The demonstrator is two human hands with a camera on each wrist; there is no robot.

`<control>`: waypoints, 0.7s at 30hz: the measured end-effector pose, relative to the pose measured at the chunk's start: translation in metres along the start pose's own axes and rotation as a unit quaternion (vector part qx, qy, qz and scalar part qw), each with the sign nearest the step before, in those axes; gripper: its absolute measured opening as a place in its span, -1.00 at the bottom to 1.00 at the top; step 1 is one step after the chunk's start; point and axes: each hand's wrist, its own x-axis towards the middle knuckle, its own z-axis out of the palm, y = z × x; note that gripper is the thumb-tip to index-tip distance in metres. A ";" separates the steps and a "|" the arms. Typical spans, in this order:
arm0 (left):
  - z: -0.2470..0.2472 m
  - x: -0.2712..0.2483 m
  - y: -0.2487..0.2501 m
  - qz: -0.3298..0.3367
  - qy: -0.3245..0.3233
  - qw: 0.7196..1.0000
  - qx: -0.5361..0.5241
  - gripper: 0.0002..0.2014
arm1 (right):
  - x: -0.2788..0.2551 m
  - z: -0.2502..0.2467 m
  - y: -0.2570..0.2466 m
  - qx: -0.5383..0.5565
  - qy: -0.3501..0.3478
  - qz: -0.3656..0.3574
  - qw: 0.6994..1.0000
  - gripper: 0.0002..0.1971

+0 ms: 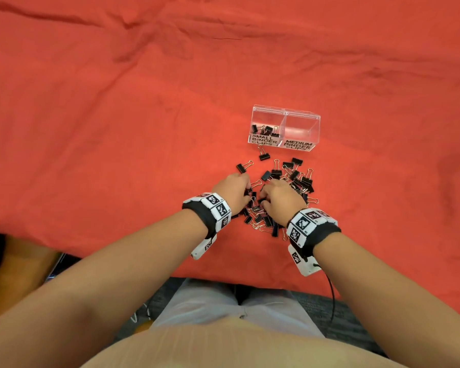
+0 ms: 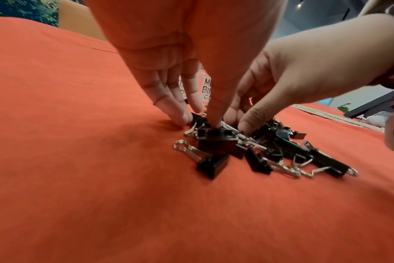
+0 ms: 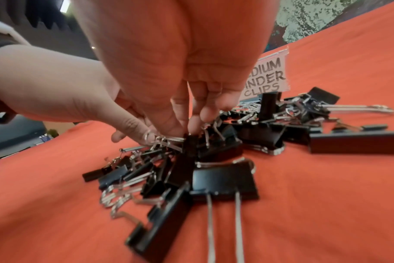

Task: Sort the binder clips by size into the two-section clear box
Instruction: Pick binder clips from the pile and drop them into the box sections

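A pile of black binder clips [image 1: 282,192] with silver wire handles lies on the red cloth just in front of the clear box [image 1: 314,120]. Its left section, labelled SMALL BINDER CLIPS, holds several small clips [image 1: 266,130]. The right section, labelled MEDIUM BINDER CLIPS, shows nothing inside. My left hand [image 1: 247,188] reaches into the pile's left side, where thumb and fingers [image 2: 180,115] pinch a small clip [image 2: 199,119]. My right hand [image 1: 263,199] is close beside it, its fingertips [image 3: 195,124] pinching the top of an upright black clip [image 3: 189,147].
Two stray clips [image 1: 264,156] [image 1: 242,167] lie between the pile and the box. Wrinkled red cloth [image 1: 117,128] covers the table all around. The table's front edge [image 1: 250,278] runs just above my lap. A dark flat object [image 1: 55,266] lies off the table's lower left corner.
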 end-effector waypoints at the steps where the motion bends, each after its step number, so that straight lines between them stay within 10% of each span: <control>1: 0.000 -0.001 0.000 0.000 0.005 1.000 -0.002 -0.79 | 0.000 0.000 0.000 0.009 0.000 0.002 1.000 -0.82; 13: -0.023 0.001 -0.006 -0.069 0.107 0.974 -0.186 -0.98 | 0.004 -0.014 0.006 0.110 0.026 0.049 0.992 -0.91; 21: -0.017 0.002 0.011 -0.003 0.008 0.996 -0.092 -0.74 | 0.008 0.000 0.006 0.026 0.046 -0.003 0.999 -0.73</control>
